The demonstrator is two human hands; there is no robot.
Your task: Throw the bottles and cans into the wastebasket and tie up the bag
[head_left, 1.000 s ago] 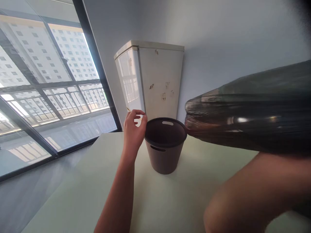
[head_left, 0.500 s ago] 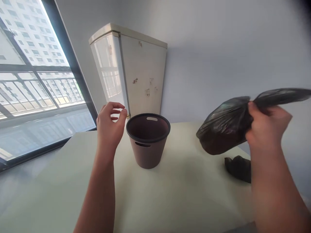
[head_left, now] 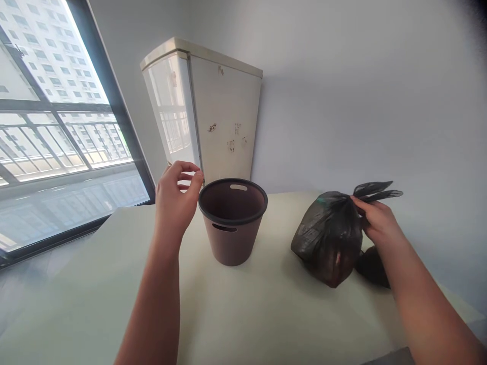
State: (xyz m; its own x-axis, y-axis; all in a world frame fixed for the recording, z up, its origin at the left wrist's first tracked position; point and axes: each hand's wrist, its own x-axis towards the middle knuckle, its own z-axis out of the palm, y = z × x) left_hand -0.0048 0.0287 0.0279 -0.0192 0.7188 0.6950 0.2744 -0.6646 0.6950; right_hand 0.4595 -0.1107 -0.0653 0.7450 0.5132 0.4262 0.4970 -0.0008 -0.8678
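One bag [head_left: 327, 238] clamped in right hand [head_left: 376, 219]; open tabletop [head_left: 277, 294] toward bin [head_left: 230, 243]; left hand [head_left: 177, 203] half-open near rim [head_left: 233, 221].

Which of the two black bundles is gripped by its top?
The larger one, nearer the bin: the right hand pinches its gathered neck. The smaller bundle sits low on the table, partly hidden.

I see a trash bag [head_left: 330, 238] of thin, glossy, crinkled black plastic, a bin [head_left: 233, 238] of smooth, matt brown plastic, a smooth, pale tabletop [head_left: 281, 309] and a glossy-fronted fridge [head_left: 228, 111] with rough, rusty-looking patches.
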